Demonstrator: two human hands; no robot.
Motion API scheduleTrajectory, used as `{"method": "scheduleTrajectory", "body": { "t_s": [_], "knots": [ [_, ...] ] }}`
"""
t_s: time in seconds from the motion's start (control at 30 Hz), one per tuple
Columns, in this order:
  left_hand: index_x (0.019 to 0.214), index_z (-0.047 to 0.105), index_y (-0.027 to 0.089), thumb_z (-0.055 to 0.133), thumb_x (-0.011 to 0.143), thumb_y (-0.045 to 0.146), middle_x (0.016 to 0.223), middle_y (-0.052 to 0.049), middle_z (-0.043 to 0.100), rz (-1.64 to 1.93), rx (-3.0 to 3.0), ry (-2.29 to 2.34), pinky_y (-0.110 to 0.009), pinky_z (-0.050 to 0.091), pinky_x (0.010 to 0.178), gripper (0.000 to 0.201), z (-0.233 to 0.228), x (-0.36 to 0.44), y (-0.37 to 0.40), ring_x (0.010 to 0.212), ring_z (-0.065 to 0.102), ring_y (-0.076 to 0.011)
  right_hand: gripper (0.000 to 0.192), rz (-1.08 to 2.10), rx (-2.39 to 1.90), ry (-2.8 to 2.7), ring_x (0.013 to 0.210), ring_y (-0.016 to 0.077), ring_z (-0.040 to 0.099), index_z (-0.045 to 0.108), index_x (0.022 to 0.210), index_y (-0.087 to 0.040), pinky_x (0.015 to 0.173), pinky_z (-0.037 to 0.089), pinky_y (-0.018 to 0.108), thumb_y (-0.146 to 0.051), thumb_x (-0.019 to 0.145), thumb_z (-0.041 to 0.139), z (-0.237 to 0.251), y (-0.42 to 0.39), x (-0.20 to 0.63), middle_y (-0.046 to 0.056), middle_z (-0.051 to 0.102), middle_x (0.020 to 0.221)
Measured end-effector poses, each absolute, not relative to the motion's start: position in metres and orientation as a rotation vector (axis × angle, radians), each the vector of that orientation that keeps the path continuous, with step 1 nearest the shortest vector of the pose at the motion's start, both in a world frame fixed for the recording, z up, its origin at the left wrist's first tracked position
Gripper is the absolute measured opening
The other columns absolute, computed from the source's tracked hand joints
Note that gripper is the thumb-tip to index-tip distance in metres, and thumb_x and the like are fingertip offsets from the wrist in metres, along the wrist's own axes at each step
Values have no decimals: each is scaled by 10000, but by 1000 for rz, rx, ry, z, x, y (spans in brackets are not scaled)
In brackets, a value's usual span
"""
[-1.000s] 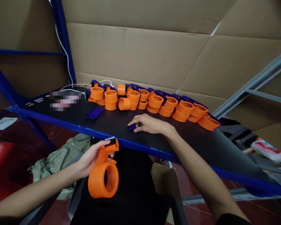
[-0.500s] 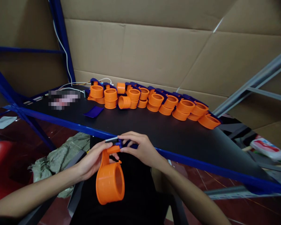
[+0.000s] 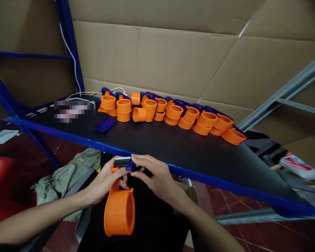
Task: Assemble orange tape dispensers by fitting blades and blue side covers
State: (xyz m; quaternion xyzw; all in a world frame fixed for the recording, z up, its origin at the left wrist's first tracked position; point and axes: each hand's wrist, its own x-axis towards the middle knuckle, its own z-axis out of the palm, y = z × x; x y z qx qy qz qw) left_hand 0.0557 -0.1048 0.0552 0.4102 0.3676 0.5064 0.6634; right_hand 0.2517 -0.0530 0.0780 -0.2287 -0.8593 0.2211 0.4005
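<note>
While a long row of finished orange dispensers (image 3: 173,113) lines the back of the black table (image 3: 173,147), one loose blue plate (image 3: 105,124) waits there; you hold another orange dispenser (image 3: 119,210) below the table's edge, left hand (image 3: 105,182) gripping its handle, right hand (image 3: 153,176) fingers pinching a small blue piece (image 3: 132,166) at its toothed top, not visibly seated.

Bare forearms, dark sleeve edge

On the black worktop (image 3: 173,143) a long row of orange dispensers (image 3: 173,113) stands near the cardboard wall (image 3: 160,56). A flat blue piece (image 3: 105,125) lies alone before them. A white cable (image 3: 76,80) hangs behind.
</note>
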Motion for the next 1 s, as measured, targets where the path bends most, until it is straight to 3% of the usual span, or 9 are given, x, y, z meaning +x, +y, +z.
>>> {"method": "scheduleTrajectory", "body": {
  "t_s": [0.3,0.5,0.6,0.67,0.83,1.0],
  "knots": [
    [1116,531,215,680,889,349,658,38,638,1173,1138,867,-314,577,650,303,56,52,-106,590,653,-161,348,476,-583,-2209,1054,207,697,665,1237,-223,913,588,373,-182,892,689,86,-65,251,80,723,1192],
    [1262,542,283,721,853,229,1102,-69,729,1087,994,707,-412,597,813,450,55,41,-113,823,770,-261,191,396,-624,-2154,986,231,722,700,1090,-233,848,595,387,-238,899,695,78,-68,249,79,744,1144],
    [1339,558,277,685,860,221,1378,-110,622,1121,834,460,-535,504,1009,498,60,37,-113,1150,674,-334,145,415,-611,-2137,962,223,730,711,1057,-230,864,588,379,-240,917,673,81,-64,246,83,741,1160],
    [1378,553,257,641,888,240,1454,-120,567,1139,762,364,-601,413,1088,498,66,37,-112,1281,580,-352,153,461,-572,-2131,1010,225,723,717,1062,-229,899,577,373,-242,915,676,89,-59,245,78,746,1148],
    [1462,467,317,650,902,219,1514,-88,516,1275,737,369,-607,326,1153,597,76,39,-106,1384,479,-329,263,515,-588,-2276,1240,232,610,709,1190,-266,1099,444,431,-233,939,636,115,-46,256,59,626,1373],
    [1458,489,261,817,762,220,1357,-135,644,1298,828,468,-580,393,1121,770,69,37,-98,1276,581,-353,245,494,-653,-2275,1203,221,609,727,1160,-287,1046,478,412,-228,966,589,129,-50,266,48,643,1337]
  ]
}}
